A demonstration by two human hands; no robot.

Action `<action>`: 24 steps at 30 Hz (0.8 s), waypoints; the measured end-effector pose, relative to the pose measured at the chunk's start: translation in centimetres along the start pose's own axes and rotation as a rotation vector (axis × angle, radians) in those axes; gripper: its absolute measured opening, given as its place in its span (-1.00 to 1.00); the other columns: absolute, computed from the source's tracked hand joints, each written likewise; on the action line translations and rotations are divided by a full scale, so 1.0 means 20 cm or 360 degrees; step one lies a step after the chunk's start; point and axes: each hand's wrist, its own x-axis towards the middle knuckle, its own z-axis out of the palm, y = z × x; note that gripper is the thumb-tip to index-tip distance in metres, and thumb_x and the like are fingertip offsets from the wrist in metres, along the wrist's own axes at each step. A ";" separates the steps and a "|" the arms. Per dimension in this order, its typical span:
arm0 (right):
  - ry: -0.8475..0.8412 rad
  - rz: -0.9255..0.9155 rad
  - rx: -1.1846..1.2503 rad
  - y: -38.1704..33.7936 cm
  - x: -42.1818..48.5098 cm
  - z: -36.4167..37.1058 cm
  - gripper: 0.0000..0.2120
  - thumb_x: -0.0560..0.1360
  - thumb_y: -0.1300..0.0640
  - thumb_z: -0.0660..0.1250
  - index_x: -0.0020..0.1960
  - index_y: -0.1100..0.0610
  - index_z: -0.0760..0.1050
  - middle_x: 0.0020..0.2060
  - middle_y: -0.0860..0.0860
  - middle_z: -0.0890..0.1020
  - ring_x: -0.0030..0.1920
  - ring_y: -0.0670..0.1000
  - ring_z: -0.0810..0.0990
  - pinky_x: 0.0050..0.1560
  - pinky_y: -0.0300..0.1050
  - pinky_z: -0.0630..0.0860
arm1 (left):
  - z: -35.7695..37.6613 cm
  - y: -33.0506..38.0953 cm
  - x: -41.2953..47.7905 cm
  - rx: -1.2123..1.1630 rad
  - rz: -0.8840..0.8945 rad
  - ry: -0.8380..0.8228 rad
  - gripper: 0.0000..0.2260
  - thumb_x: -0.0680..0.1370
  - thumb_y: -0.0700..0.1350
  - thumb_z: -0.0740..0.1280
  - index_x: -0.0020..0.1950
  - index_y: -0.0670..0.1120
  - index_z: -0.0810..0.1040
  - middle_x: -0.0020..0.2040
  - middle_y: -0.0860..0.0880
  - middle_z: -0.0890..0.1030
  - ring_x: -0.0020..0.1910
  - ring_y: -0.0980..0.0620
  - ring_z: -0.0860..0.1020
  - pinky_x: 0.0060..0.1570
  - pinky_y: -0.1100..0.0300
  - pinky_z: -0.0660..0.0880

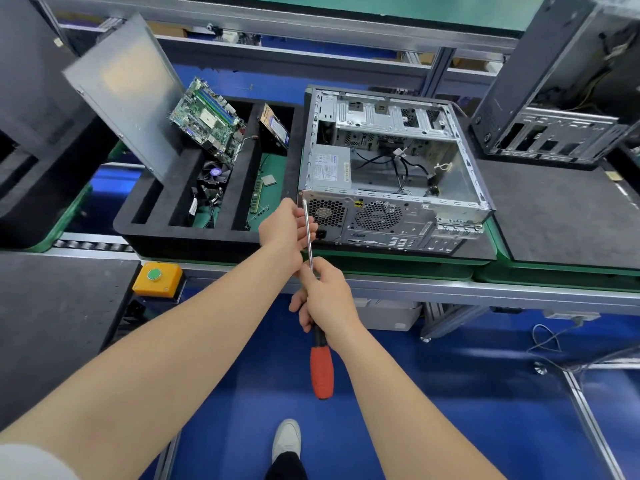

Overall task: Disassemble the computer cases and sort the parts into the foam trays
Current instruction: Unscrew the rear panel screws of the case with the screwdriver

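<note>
Nearest, the right hand [322, 299] is holding a long screwdriver [322, 368], grip curled round the top of its handle. Just beyond, the left hand [284, 230] is pinching the steel shaft, with the tip sitting at the rear corner of the open computer case [398, 188] lying on the surface. The case is probably going to feel heavy, rigid and sharp-edged, so gripping its outer frame is looking safest. Farther left, a foam tray [180, 237] is holding a fragile motherboard [207, 117].
</note>
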 end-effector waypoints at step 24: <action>-0.0035 0.0373 -0.0174 -0.09 0.59 0.16 -0.65 0.77 -0.01 0.07 0.17 0.11 0.60 -0.48 0.11 0.54 -0.43 0.14 0.69 -0.37 -0.01 0.65 | -0.30 0.13 0.78 0.2193 0.1100 0.0167 -0.73 0.56 0.21 0.37 -0.24 0.10 0.58 -0.31 0.15 0.59 -0.13 -0.03 0.61 0.10 0.01 0.52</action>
